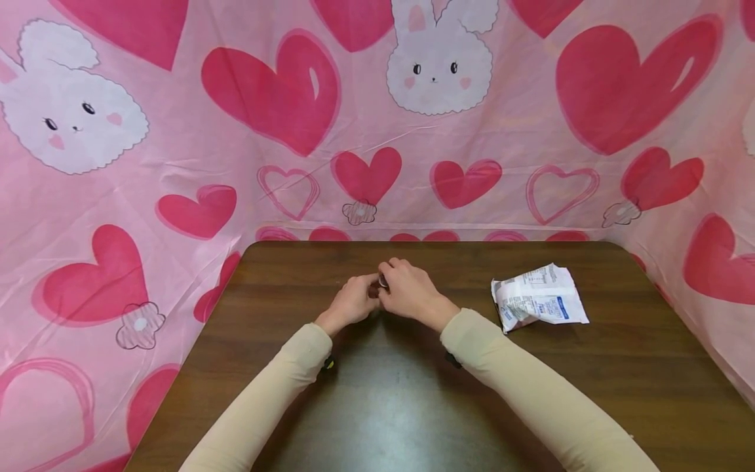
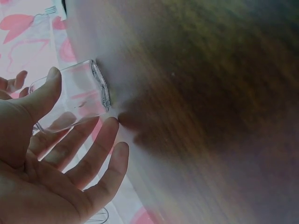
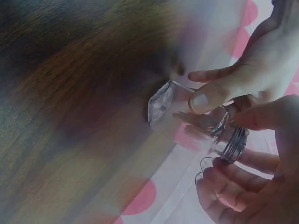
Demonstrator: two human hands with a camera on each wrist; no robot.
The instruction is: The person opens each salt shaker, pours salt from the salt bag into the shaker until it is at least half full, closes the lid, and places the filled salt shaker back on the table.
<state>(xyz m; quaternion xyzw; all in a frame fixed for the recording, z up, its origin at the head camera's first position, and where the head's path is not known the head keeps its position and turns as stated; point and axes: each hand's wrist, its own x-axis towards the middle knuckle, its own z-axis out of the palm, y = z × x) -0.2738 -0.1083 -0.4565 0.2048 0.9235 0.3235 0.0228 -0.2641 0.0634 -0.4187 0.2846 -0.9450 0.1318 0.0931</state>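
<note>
Probably light, slick: one clear bottle (image 2: 77, 88); your left hand (image 1: 354, 300) half-curled round it, right hand (image 1: 409, 292) pinching its ridged end (image 3: 236, 145), likely best holds.

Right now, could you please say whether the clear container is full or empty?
The clear container looks empty: left-hand fingers show through its walls, no contents visible, though I cannot exclude clear liquid.

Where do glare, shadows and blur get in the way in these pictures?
Head view: pale glare on the near middle of the wooden table; left wrist view: dim overall, soft dark patches on the tabletop beside the left hand's fingertips; right wrist view: also dim, wood grain blurry, the clear bottle's see-through walls blending into the pink-and-white backdrop.
</note>
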